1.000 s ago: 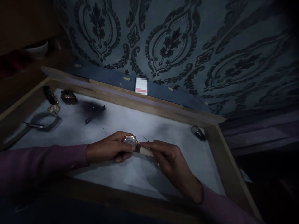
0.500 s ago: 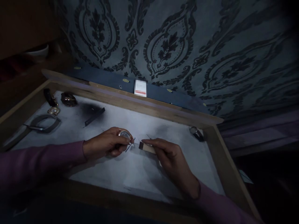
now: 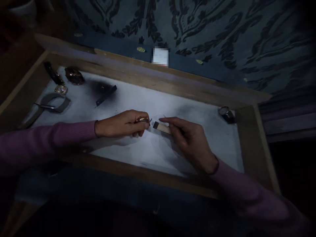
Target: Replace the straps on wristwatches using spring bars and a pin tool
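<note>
My left hand (image 3: 123,123) is closed around a gold-rimmed watch (image 3: 142,119), whose case is seen edge-on between thumb and fingers. A thin dark stick (image 3: 151,121) pokes out by those fingertips; I cannot make out what it is. To the right, my right hand (image 3: 190,136) grips a beige strip with a dark end (image 3: 163,127), pinched under the forefinger. The strip's dark end faces the watch across a small gap. A fine pointed tip shows just above the right forefinger, its other end hidden.
White lining covers the shallow wooden tray (image 3: 259,144). At its left lie a dark-strapped watch (image 3: 61,89), a bulky bronze watch (image 3: 74,75), a looped grey strap (image 3: 55,102) and a flat dark strip (image 3: 106,96). Another watch (image 3: 226,114) rests at the right end.
The view has tipped downward, so the tray sits higher in the picture. The watch in my left hand has turned from dial-up to edge-on. Both hands keep their hold.
</note>
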The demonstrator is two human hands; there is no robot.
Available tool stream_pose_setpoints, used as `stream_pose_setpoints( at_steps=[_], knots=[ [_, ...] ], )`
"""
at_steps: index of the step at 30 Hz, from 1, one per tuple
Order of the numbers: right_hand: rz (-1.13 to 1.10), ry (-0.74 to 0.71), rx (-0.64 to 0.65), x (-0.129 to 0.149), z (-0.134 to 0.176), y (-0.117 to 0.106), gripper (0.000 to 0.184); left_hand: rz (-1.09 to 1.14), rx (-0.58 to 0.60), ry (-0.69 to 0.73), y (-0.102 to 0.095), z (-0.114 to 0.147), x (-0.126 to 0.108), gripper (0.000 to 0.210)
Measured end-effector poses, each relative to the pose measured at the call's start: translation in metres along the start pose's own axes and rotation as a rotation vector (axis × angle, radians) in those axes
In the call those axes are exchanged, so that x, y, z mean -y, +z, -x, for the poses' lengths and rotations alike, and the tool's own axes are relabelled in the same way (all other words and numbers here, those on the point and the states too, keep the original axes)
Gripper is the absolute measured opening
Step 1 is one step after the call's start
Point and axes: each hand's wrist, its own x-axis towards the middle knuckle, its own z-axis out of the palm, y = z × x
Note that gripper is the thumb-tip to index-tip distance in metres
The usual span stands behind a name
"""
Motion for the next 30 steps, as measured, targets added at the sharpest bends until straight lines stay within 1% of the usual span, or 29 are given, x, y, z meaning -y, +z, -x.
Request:
stream_pose_setpoints(
  at_steps=[2,4,7,9,12,15,17,18,19,20,22,23,24,26,30],
  knots=[
    [0.039,-0.064,-0.007,-0.002,0.001,0.005,0.033,-0.288,-0.054,0.112,-0.002,0.003,-0.001,0.020],
    [0.069,-0.120,-0.010,-0.004,0.002,0.008,0.033,-0.489,-0.053,0.172,-0.004,0.005,0.000,0.021],
    [0.096,-0.157,0.010,-0.004,0.002,0.010,0.033,-0.570,0.002,0.159,-0.006,0.006,0.004,0.015],
    [0.103,-0.165,0.030,-0.003,0.003,0.010,0.033,-0.609,-0.003,0.143,-0.006,0.006,0.007,0.010],
    [0.104,-0.162,0.054,-0.001,0.003,0.010,0.032,-0.797,-0.091,0.195,-0.003,0.007,0.009,0.010],
    [0.094,-0.149,0.056,-0.001,0.002,0.010,0.033,-1.044,-0.196,0.323,0.003,0.011,0.005,0.011],
    [0.087,-0.153,0.044,-0.001,0.002,0.009,0.033,-1.132,-0.215,0.414,0.009,0.014,-0.001,0.014],
    [0.085,-0.156,0.040,-0.002,0.002,0.009,0.033,-1.124,-0.188,0.455,0.012,0.015,-0.003,0.016],
    [0.084,-0.158,0.036,-0.002,0.001,0.008,0.033,-1.074,-0.125,0.489,0.016,0.017,-0.005,0.014],
    [0.085,-0.160,0.033,-0.002,0.001,0.007,0.033,-0.998,-0.036,0.504,0.019,0.018,-0.006,0.011],
    [0.086,-0.160,0.031,-0.003,0.001,0.006,0.032,-0.857,0.145,0.483,0.024,0.019,-0.006,0.010],
    [0.086,-0.158,0.028,-0.003,0.001,0.006,0.032,-0.820,0.210,0.460,0.027,0.019,-0.006,0.013],
    [0.086,-0.160,0.024,-0.003,0.001,0.005,0.032,-0.810,0.251,0.435,0.029,0.019,-0.004,0.014],
    [0.085,-0.163,0.018,-0.003,0.000,0.004,0.032,-0.839,0.266,0.413,0.034,0.018,-0.002,0.014],
    [0.074,-0.164,0.012,-0.003,-0.001,0.003,0.032,-0.891,0.232,0.428,0.039,0.018,0.001,0.011]
  ],
)
